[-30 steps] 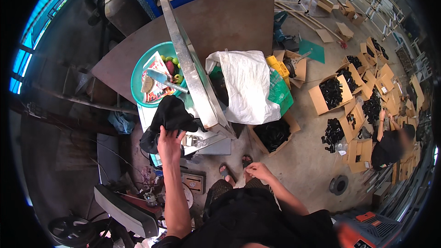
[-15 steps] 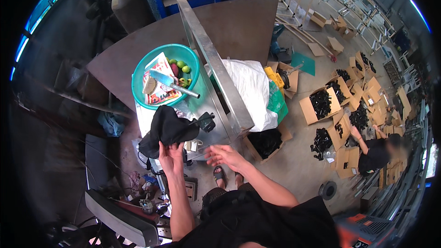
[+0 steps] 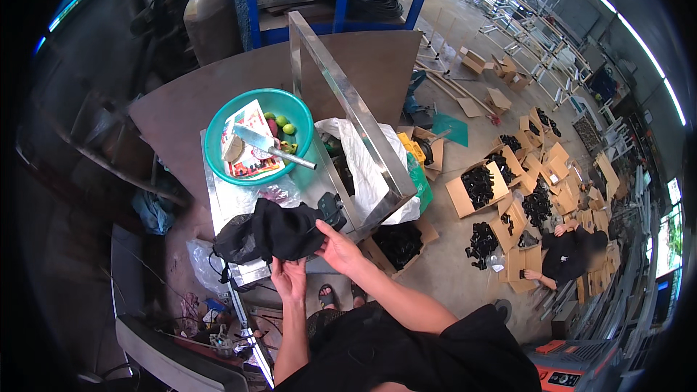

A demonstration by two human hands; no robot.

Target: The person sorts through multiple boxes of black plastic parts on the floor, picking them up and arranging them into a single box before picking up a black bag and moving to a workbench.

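Observation:
A limp black cloth item [image 3: 283, 232], partly mesh at its left end, lies over the near end of the metal table; its exact kind is unclear. My left hand [image 3: 290, 279] pinches its near edge from below. At its right side, my right hand [image 3: 336, 248] grips the cloth between thumb and fingers. Beside it is a small dark boxy object [image 3: 330, 205]. Beyond the cloth stands a green plastic basin [image 3: 211, 147] holding a wide-bladed knife [image 3: 254, 138], green fruits [image 3: 289, 129] and printed paper [image 3: 250, 112].
An upright metal frame [image 3: 356, 112] runs along the table's right side, with a white sack [image 3: 363, 152] beyond it. Open cartons of black parts [image 3: 479, 185] cover the floor at right, where another person [image 3: 573, 258] works. A gas cylinder [image 3: 210, 18] stands far left.
My right hand, apart from the cloth before, has moved onto its right side. The black cloth has been shifted and spread lower, and a small pale object near it no longer shows.

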